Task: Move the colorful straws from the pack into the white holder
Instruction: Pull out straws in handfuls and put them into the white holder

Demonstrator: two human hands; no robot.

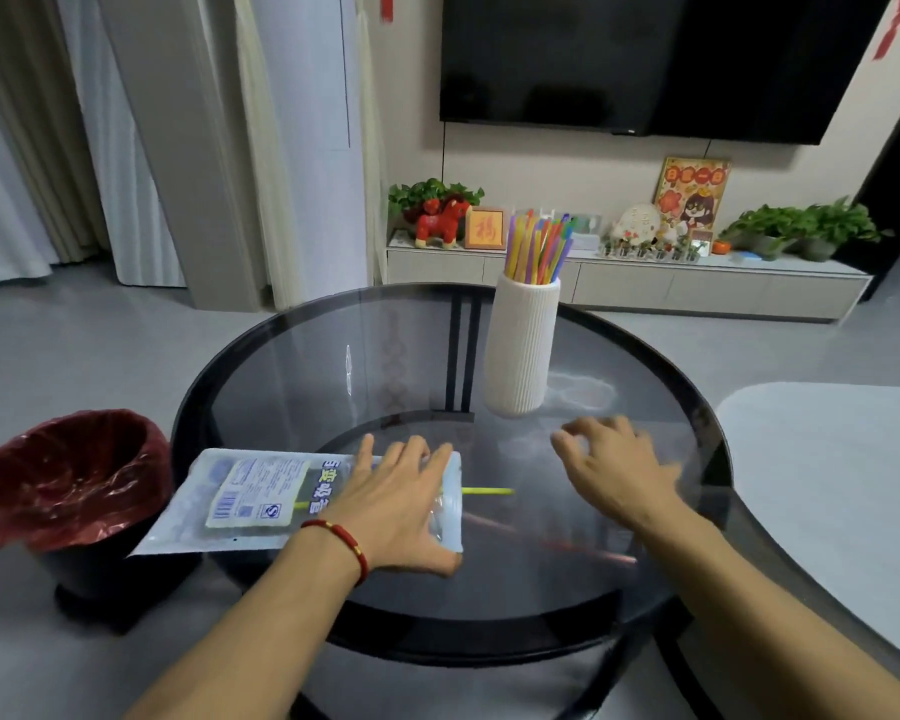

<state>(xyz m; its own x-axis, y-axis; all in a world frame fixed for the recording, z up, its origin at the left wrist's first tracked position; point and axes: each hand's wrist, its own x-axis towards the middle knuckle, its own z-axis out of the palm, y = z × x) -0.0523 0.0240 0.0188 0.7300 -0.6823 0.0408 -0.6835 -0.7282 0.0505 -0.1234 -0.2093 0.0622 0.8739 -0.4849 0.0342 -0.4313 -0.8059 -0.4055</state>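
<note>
- My left hand (404, 504) lies flat on the straw pack (261, 504), fingers straight and spread over its open right end, thumb tucked along the near edge, pressing it to the round glass desk (292, 387).
- The pack lies lengthwise across the desk's left rim, its label end jutting out past the edge towards the bin.
- One yellow-green straw (487, 492) pokes out of the pack's mouth, pointing right, flat on the glass.
- A red straw (567, 544) lies on the glass just right of the pack, slanting towards my right forearm; it's smeared with blur.
- My right hand (611, 462) hovers over the glass, fingers loosely curled, holding nothing I can see; it's blurred as well.
- The white holder (521, 350), ribbed and upright, stands at the far middle of the desk, just beyond my right hand.
- A thick bunch of colorful straws (539, 249) stands in it, fanning out above the rim.
- A red cord bracelet (345, 544) sits on my left wrist.
- A bin with a red liner (68, 480) stands on the floor left of the desk.
</note>
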